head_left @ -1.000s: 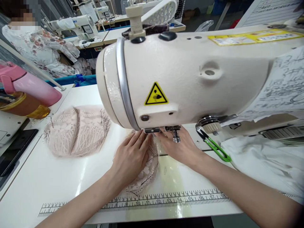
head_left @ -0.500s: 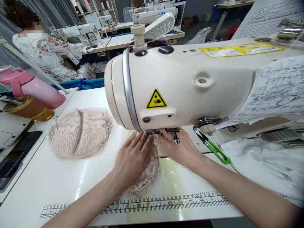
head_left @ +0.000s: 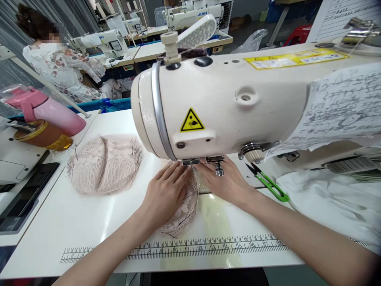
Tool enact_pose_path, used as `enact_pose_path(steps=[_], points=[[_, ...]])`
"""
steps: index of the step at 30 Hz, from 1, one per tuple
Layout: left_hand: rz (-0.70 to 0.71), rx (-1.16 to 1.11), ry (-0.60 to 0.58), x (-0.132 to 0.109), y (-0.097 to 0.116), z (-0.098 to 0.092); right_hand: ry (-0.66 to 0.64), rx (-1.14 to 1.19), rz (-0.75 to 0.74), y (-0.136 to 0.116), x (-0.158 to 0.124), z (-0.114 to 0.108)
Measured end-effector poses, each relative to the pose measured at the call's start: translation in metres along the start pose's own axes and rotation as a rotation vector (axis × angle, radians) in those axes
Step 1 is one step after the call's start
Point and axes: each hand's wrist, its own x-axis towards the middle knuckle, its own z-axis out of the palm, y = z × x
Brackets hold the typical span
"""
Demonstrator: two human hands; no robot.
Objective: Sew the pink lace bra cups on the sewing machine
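Observation:
A pale pink lace cup piece (head_left: 184,210) with dark stitching lines lies under the head of the sewing machine (head_left: 220,103). My left hand (head_left: 166,190) rests flat on this lace, fingers stretched toward the needle area. On the other side, my right hand (head_left: 228,182) lies by the lace's right edge, fingers extended; the machine's needle clamp parts partly cover them. The machine head hides the needle and the fabric beneath it. A second lace cup piece (head_left: 104,165), with a centre seam and loose dark threads, lies to the left.
Green thread snips (head_left: 272,186) and a white cloth (head_left: 330,202) lie at right. A printed ruler (head_left: 205,248) runs along the table's front. At left are a pink bottle (head_left: 59,115), a brown cup (head_left: 44,137) and a phone (head_left: 32,190). Another person (head_left: 62,67) sits beyond.
The camera view has shifted slightly, so the table and machine sit a little differently in the picture. Both hands keep nearly the same pose at the lace.

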Motion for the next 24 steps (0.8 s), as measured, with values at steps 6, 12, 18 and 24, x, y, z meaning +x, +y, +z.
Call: enact_pose_path(steps=[6,12,18,24], points=[[0.278,-0.141,-0.013,-0.024,0.002,-0.041,-0.068,0.153,-0.25,0.005,-0.003,0.002],[0.456,0.06,0.0,-0.076,0.013,-0.044,-0.098,0.211,-0.343,0.007,-0.004,0.004],[-0.005,-0.168,0.025,-0.075,0.014,-0.061,-0.071,0.334,-0.324,0.007,-0.004,0.004],[-0.006,-0.315,-0.154,-0.031,0.004,-0.067,-0.092,0.367,-0.242,0.008,-0.004,0.002]])
